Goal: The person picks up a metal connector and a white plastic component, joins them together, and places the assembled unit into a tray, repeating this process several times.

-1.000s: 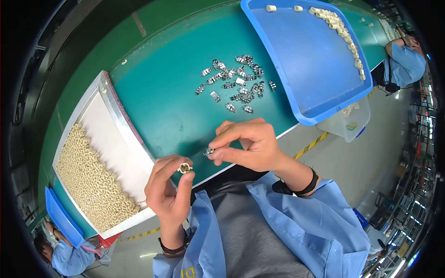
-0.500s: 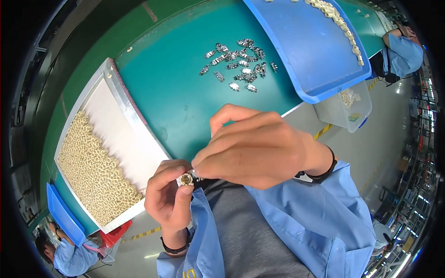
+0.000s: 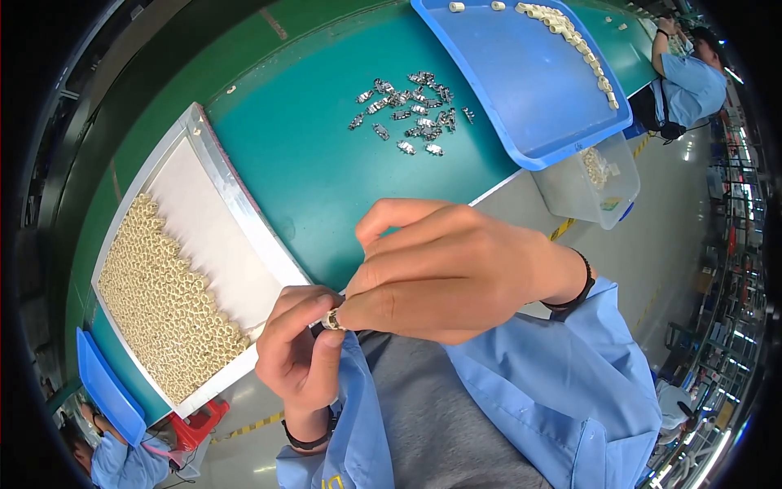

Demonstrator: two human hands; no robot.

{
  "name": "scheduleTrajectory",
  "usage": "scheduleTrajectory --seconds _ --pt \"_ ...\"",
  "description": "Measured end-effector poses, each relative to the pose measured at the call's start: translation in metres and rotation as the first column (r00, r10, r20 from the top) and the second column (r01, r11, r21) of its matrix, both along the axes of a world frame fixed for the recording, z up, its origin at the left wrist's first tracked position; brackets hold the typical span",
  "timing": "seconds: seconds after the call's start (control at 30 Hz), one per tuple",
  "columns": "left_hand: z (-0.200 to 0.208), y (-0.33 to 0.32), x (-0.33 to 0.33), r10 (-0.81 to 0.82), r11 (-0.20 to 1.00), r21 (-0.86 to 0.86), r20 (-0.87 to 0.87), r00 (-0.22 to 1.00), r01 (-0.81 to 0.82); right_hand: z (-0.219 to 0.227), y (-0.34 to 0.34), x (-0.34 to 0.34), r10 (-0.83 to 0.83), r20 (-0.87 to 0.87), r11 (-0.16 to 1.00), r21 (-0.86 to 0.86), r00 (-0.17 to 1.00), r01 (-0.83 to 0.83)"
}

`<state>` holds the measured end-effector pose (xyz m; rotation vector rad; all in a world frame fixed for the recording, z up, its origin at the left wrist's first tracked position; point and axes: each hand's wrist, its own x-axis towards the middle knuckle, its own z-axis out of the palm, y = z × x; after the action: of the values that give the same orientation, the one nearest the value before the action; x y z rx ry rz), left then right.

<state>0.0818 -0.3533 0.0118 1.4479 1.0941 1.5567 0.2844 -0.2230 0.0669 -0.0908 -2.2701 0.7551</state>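
My left hand pinches a small cream ring-shaped part between thumb and fingertips, just above my lap. Pressed up against it from the right is my right hand, its thumb and forefinger closed on a small metal part that they almost wholly hide. Whether the metal sits inside the ring or only touches it, I cannot tell. Farther off on the green table lie several loose silver metal clips in a scattered group. To my left, a white-walled tray holds a dense layer of cream ring-shaped parts.
A blue tray at the far right carries a curved row of cream cylindrical pieces. Below its edge stands a clear plastic bin. Another blue tray leans at the left. Co-workers sit at the far right and lower left.
The cream part has turned, so its round opening no longer faces up at me. My right fingers have closed in over the metal. The table and trays appear shifted slightly left in view.
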Motion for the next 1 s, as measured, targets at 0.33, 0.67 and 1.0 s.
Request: scheduleTrajectory --seconds 0.33,0.67,1.0 --pt "0.000 0.003 0.004 -0.055 0.996 -0.068 0.035 0.998 0.058 0.003 0.001 0.017 0.032 0.085 0.999 -0.008 0.996 -0.032" --pt "0.006 0.008 0.012 -0.128 0.983 -0.109 0.170 0.977 0.148 0.002 0.001 0.027 0.034 0.070 0.999 0.038 0.997 -0.036" --pt "-0.001 0.005 0.009 -0.194 0.953 -0.133 0.418 0.888 0.271 -0.003 -0.005 0.021 0.043 -0.040 0.975 -0.216 0.998 -0.051"
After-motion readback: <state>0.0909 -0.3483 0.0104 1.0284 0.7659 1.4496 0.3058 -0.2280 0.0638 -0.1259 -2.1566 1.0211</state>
